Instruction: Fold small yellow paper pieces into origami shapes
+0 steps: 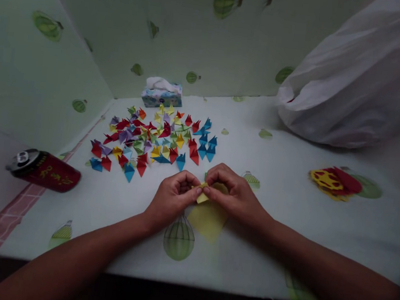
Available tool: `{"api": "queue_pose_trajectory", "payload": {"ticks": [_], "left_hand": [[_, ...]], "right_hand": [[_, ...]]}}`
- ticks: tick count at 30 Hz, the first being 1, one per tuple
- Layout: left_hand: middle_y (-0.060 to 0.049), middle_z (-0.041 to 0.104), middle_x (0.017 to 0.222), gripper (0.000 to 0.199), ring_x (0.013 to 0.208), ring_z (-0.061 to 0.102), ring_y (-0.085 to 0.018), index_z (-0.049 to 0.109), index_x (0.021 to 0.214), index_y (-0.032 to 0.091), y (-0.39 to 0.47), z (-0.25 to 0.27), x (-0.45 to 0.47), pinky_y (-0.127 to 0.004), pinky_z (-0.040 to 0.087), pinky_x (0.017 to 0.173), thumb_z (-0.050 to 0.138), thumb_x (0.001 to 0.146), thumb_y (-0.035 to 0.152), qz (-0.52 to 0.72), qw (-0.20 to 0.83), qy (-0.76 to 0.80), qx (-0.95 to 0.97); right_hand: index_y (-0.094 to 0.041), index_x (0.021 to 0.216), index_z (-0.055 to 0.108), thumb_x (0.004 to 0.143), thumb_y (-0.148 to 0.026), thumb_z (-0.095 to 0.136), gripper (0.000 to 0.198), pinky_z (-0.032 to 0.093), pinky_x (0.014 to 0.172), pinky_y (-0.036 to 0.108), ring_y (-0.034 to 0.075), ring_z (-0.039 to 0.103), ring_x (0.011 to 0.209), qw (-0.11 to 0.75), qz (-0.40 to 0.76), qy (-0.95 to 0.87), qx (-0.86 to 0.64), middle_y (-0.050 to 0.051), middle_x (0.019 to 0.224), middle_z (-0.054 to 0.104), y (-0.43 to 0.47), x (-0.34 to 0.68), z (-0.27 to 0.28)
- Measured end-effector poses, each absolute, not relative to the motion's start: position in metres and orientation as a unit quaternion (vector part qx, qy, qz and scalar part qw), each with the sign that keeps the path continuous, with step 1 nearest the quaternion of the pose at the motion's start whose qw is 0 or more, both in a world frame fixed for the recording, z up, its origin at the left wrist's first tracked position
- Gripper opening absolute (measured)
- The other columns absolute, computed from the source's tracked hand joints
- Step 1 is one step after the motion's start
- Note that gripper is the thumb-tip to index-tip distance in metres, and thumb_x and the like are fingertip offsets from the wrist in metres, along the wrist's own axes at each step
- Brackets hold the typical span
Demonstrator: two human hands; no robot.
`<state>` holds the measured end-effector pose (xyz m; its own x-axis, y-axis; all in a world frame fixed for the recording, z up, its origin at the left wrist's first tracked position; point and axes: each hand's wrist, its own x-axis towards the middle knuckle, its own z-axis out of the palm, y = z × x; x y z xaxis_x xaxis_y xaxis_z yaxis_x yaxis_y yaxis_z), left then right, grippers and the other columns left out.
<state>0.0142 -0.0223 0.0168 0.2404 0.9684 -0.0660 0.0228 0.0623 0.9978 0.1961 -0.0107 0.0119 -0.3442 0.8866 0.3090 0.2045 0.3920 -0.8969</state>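
Observation:
Between my two hands is a small folded piece of yellow paper (202,197). My left hand (177,193) pinches its left side between thumb and fingers. My right hand (233,190) pinches the other side, and the thumbs nearly meet over it. Fingers cover much of the folds. Beneath the hands a flat yellow paper sheet (209,219) lies on the table, partly hidden by my right hand. Just beyond the hands many small folded paper cranes (141,165) in red, blue, yellow, green and purple are spread out.
A red drink can (51,171) stands at the left, looking tilted. Behind the cranes is a tissue box (161,98) against the patterned wall. A big white plastic bag (352,85) fills the back right. Nearer on the right lies a red and yellow item (337,181).

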Motion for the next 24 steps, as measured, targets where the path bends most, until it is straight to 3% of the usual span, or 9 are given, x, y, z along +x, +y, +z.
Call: {"api": "queue_pose_trajectory", "payload": {"ticks": [5, 13, 19, 24], "left_hand": [[0.003, 0.061, 0.067, 0.018, 0.06, 0.056, -0.008, 0.063, 0.081, 0.014, -0.0222, 0.017, 0.0147, -0.019, 0.046, 0.058, 0.075, 0.075, 0.027, 0.416, 0.583, 0.454, 0.53], [0.002, 0.064, 0.066, 0.02, 0.059, 0.059, -0.008, 0.066, 0.08, 0.014, -0.0223, 0.0176, 0.0135, -0.02, 0.046, 0.058, 0.078, 0.073, 0.028, 0.406, 0.603, 0.457, 0.513], [0.002, 0.065, 0.066, 0.019, 0.06, 0.06, -0.009, 0.066, 0.079, 0.014, -0.0227, 0.0148, 0.0135, -0.02, 0.047, 0.058, 0.078, 0.073, 0.028, 0.416, 0.615, 0.446, 0.5], [0.001, 0.066, 0.067, 0.021, 0.061, 0.061, -0.009, 0.067, 0.08, 0.014, -0.0234, 0.0163, 0.0138, -0.021, 0.047, 0.06, 0.079, 0.073, 0.03, 0.413, 0.62, 0.459, 0.485]], "right_hand": [[-0.02, 0.083, 0.063, 0.085, -0.014, 0.063, 0.007, 0.044, 0.085, 0.035, 0.019, 0.058, 0.094, 0.445, 0.391, -0.723, -0.356, 0.005, 0.094, 0.06, -0.0113, 0.1965, 0.0112], [-0.021, 0.084, 0.064, 0.084, -0.013, 0.063, 0.008, 0.045, 0.08, 0.033, 0.017, 0.058, 0.086, 0.433, 0.406, -0.718, -0.364, 0.003, 0.088, 0.06, -0.0121, 0.1971, 0.012], [-0.022, 0.081, 0.065, 0.082, -0.014, 0.064, 0.008, 0.046, 0.09, 0.036, 0.019, 0.059, 0.099, 0.45, 0.407, -0.715, -0.346, 0.004, 0.098, 0.06, -0.0088, 0.1974, 0.0095], [-0.021, 0.077, 0.065, 0.081, -0.019, 0.066, 0.005, 0.049, 0.083, 0.035, 0.018, 0.061, 0.093, 0.442, 0.459, -0.684, -0.355, 0.004, 0.096, 0.061, -0.0079, 0.1965, 0.0091]]}}
